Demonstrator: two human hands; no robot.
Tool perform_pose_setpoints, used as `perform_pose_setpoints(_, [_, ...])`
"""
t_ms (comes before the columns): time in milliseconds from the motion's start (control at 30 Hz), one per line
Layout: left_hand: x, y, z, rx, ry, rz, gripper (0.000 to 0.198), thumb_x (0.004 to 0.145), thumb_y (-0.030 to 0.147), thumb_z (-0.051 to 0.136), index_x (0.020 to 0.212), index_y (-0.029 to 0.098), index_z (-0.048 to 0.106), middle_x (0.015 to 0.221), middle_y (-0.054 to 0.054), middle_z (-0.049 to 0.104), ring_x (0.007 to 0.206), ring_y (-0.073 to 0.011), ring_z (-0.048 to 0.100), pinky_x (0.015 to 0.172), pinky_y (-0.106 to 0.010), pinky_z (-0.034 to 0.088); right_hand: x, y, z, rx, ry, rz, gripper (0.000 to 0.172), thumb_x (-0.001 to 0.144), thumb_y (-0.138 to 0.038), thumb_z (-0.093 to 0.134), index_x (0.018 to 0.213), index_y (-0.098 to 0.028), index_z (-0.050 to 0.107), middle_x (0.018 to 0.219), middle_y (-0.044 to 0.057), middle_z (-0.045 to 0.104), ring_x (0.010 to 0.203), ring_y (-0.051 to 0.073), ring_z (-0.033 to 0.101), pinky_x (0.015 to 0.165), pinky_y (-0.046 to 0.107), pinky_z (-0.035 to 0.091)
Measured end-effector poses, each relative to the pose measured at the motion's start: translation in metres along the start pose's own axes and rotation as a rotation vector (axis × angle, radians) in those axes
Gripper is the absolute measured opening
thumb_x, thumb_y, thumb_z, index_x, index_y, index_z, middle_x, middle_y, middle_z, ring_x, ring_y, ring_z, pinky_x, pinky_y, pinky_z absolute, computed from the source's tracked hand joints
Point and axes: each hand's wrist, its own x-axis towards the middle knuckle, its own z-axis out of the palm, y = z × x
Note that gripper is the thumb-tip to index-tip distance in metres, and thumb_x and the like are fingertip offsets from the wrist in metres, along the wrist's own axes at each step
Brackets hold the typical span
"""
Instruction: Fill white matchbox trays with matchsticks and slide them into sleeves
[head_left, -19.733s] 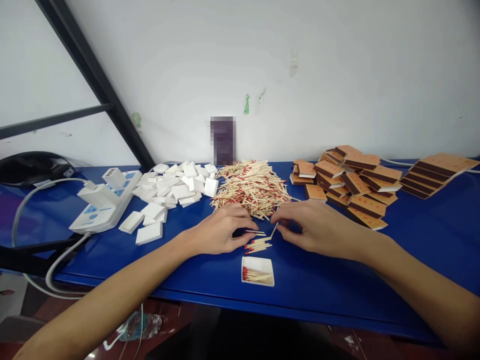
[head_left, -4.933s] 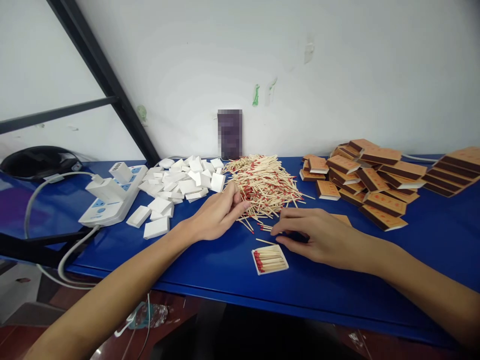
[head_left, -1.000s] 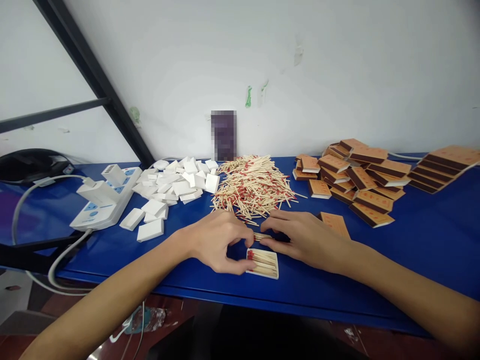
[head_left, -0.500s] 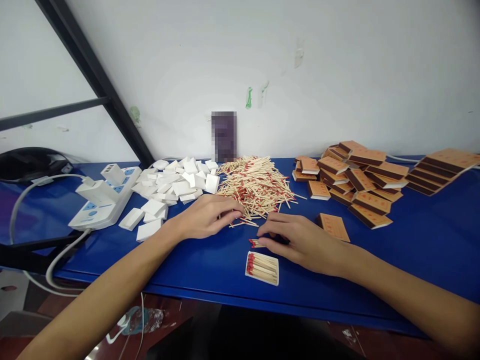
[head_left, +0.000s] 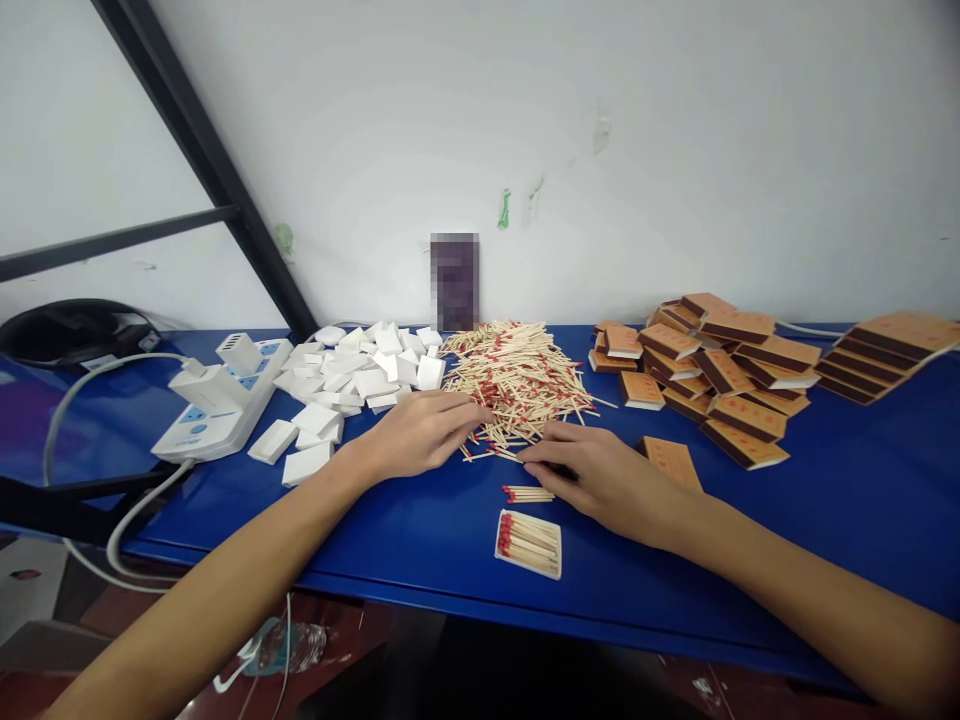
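Note:
At the front left edge of a big heap of red-tipped matches (head_left: 525, 380), my left hand (head_left: 420, 432) rests with its fingers drawn together. Its fingertips touch the heap, and what they hold, if anything, is hidden. The fingers of my right hand (head_left: 600, 472) are bent into a pinch at the tail end of a loose match (head_left: 504, 454) in front of the heap. Below that hand lies a small row of matches (head_left: 529, 494), heads to the left. Nearer the table edge is a white matchbox tray (head_left: 560, 560) with matches laid side by side in it.
White trays (head_left: 375, 382) are piled left of the heap. Orange-brown matchbox sleeves (head_left: 724, 370) lie heaped at the right, with one single sleeve (head_left: 671, 462) beside my right wrist. A power strip (head_left: 240, 418) with cables sits at the left on the blue table (head_left: 420, 560).
My right hand has moved from the small row of matches up toward the heap, leaving the row lying free. My left hand stays at the heap's edge. The view has shifted slightly.

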Motion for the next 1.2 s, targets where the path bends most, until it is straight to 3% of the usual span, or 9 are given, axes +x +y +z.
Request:
perform_pose_setpoints(367, [0.005,0.012,-0.004,-0.084,-0.153,-0.043,0.02,0.088,0.029,0.054,0.077,0.016,0.064,0.069,-0.001,0.061,0.061,-0.0141,0.054,0.059,-0.028,0.04,0.015,-0.006,0.002,0.05,0.062,0.094,0.015,0.09,-0.021,0.061,0.077,-0.018,0.066,0.065,-0.002,0.055,0.059,0.011,0.047,0.058,0.024,0.034])
perform_pose_setpoints(467, [0.005,0.012,-0.001,-0.09,-0.168,-0.033,0.016,0.087,0.024,0.053,0.079,0.017,0.065,0.071,0.0,0.063,0.063,-0.0139,0.056,0.061,-0.028,0.04,0.013,-0.005,0.003,0.046,0.085,0.115,0.007,0.089,-0.02,0.062,0.087,-0.018,0.068,0.065,-0.003,0.055,0.058,0.011,0.047,0.058,0.024,0.034])
perform_pose_setpoints(533, [0.005,0.012,0.0,-0.099,-0.17,-0.026,0.014,0.087,0.021,0.053,0.08,0.017,0.065,0.072,0.0,0.063,0.064,-0.0135,0.057,0.062,-0.027,0.041,0.012,-0.005,0.003,0.042,0.102,0.141,0.015,0.088,-0.021,0.062,0.101,-0.018,0.068,0.066,-0.003,0.055,0.057,0.012,0.047,0.058,0.024,0.035])
perform_pose_setpoints(667, [0.006,0.012,-0.001,-0.124,-0.104,-0.026,0.014,0.088,0.019,0.054,0.08,0.017,0.065,0.072,-0.001,0.061,0.065,-0.0133,0.056,0.061,-0.026,0.042,0.012,-0.005,0.003,0.017,0.094,0.148,0.012,0.089,-0.022,0.061,0.096,-0.018,0.069,0.064,-0.003,0.055,0.057,0.012,0.047,0.058,0.024,0.035])
perform_pose_setpoints(800, [0.008,0.016,-0.005,-0.257,0.074,-0.07,0.012,0.092,0.019,0.055,0.084,0.016,0.063,0.079,-0.002,0.063,0.071,-0.0128,0.058,0.065,-0.024,0.046,0.013,-0.004,0.004,0.019,0.102,0.108,0.011,0.089,-0.02,0.058,0.084,-0.018,0.068,0.064,-0.003,0.055,0.057,0.011,0.046,0.058,0.024,0.034])
perform_pose_setpoints(933, [0.01,0.019,-0.004,-0.342,0.208,-0.139,0.004,0.093,0.015,0.056,0.093,0.017,0.06,0.08,0.0,0.064,0.066,-0.0092,0.057,0.063,-0.021,0.047,0.011,-0.003,0.004,0.029,0.113,0.077,0.011,0.088,-0.016,0.058,0.08,-0.018,0.066,0.064,-0.003,0.054,0.055,0.01,0.044,0.057,0.023,0.033])
perform_pose_setpoints(1067, [0.008,0.018,-0.001,-0.305,0.156,-0.098,0.02,0.095,0.012,0.048,0.109,0.017,0.061,0.089,-0.004,0.064,0.075,-0.0123,0.059,0.067,-0.025,0.049,0.01,-0.001,0.003,0.037,0.121,0.044,0.011,0.086,-0.014,0.057,0.077,-0.018,0.063,0.064,-0.003,0.054,0.055,0.01,0.044,0.057,0.023,0.033])
perform_pose_setpoints(1200, [0.008,0.02,0.001,-0.3,0.145,-0.014,0.028,0.094,0.01,0.042,0.106,0.016,0.066,0.091,-0.007,0.065,0.082,-0.0162,0.06,0.072,-0.03,0.05,0.009,-0.002,0.002,0.022,0.122,0.067,0.013,0.084,-0.014,0.057,0.074,-0.018,0.063,0.062,-0.003,0.054,0.054,0.01,0.045,0.056,0.023,0.033])
